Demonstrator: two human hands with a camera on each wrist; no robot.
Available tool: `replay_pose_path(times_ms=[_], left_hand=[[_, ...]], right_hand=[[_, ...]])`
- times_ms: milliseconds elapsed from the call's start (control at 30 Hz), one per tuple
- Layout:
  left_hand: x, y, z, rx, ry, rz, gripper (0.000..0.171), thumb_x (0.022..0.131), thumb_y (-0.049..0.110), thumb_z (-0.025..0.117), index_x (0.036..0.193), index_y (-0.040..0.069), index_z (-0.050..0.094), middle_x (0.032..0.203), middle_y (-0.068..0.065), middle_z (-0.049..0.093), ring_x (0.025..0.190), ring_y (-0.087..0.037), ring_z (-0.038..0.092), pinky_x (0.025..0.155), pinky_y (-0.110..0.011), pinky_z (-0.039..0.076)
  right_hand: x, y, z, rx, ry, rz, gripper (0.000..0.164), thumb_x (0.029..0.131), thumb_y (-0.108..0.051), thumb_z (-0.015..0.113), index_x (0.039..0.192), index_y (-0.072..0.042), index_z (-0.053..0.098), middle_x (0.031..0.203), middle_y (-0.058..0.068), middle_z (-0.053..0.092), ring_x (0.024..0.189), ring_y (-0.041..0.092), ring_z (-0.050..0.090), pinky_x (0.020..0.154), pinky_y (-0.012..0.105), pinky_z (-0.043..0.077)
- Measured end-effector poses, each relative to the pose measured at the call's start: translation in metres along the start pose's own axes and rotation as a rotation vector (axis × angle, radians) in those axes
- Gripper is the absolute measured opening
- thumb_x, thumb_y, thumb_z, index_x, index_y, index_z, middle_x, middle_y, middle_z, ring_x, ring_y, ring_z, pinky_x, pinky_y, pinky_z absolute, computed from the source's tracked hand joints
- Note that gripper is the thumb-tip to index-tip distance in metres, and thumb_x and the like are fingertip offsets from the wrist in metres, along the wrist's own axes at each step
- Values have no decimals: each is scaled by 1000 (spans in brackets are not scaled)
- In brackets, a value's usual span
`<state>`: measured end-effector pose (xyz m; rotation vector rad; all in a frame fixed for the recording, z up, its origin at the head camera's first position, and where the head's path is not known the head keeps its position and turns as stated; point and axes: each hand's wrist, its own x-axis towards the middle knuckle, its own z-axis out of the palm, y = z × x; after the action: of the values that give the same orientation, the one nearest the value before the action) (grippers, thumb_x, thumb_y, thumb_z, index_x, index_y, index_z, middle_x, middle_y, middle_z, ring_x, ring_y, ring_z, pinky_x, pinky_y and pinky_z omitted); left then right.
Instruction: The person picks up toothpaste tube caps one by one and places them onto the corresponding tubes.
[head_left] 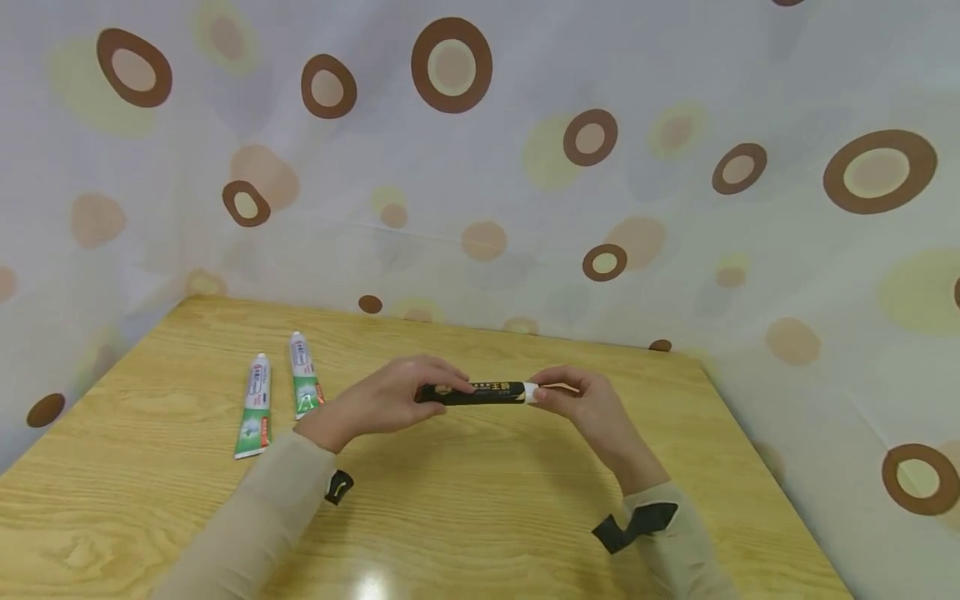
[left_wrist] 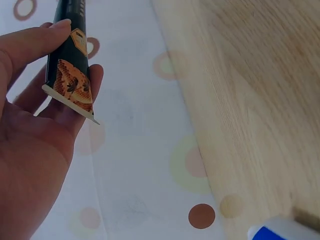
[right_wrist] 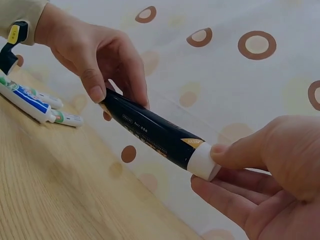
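Note:
A black toothpaste tube [head_left: 491, 393] with a white cap [right_wrist: 201, 161] is held up level above the table by both hands. My left hand [head_left: 390, 392] pinches the flat crimped end between thumb and fingers. That end carries a honeycomb picture [left_wrist: 73, 85] in the left wrist view. At the other end, my right hand [head_left: 592, 404] grips the cap between thumb and fingertips. To the left of the left hand lie two green and white toothpaste tubes [head_left: 255, 408], one nearer and one farther [head_left: 305, 375].
The wooden table [head_left: 465, 508] has a patterned cloth [head_left: 517, 183] hanging behind it and down both sides. White toothpaste tubes [right_wrist: 27, 100] also show at the left of the right wrist view. Black straps [head_left: 637, 525] sit on both sleeves.

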<state>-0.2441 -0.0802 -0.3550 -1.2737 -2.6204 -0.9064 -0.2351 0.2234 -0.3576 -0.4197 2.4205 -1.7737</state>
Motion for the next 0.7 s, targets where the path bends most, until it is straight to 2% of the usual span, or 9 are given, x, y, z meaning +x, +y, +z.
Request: replay_pose_path(times_ms=[133, 300, 533, 700], left_hand=[[11, -4, -1, 54, -65, 0, 41, 92, 5, 69, 130, 21, 65, 133, -1, 63, 125, -21, 58, 100, -41, 50], [24, -8, 1, 110, -124, -20, 42, 95, 7, 66, 135, 16, 59, 130, -6, 63, 120, -23, 60, 99, -40, 50], [42, -14, 6, 176, -139, -20, 41, 94, 3, 65, 133, 13, 58, 127, -7, 63, 118, -24, 60, 98, -39, 50], [51, -22, 11, 184, -158, -69, 42, 93, -1, 65, 132, 12, 57, 128, -9, 62, 120, -26, 59, 97, -39, 51]], right_hand=[[8, 3, -5, -33, -3, 1, 30, 95, -15, 68, 120, 0, 65, 129, 19, 60, 104, 16, 70, 97, 39, 53], [17, 9, -10, -75, 11, 18, 27, 96, -15, 66, 120, -3, 66, 129, 18, 61, 109, 22, 69, 101, 49, 50], [30, 16, -13, -137, 51, 71, 25, 95, -14, 67, 119, -5, 68, 127, 16, 63, 110, 25, 68, 101, 46, 50], [40, 24, -12, -174, 71, 76, 23, 96, -13, 66, 117, -5, 68, 125, 17, 63, 110, 26, 68, 99, 44, 51]])
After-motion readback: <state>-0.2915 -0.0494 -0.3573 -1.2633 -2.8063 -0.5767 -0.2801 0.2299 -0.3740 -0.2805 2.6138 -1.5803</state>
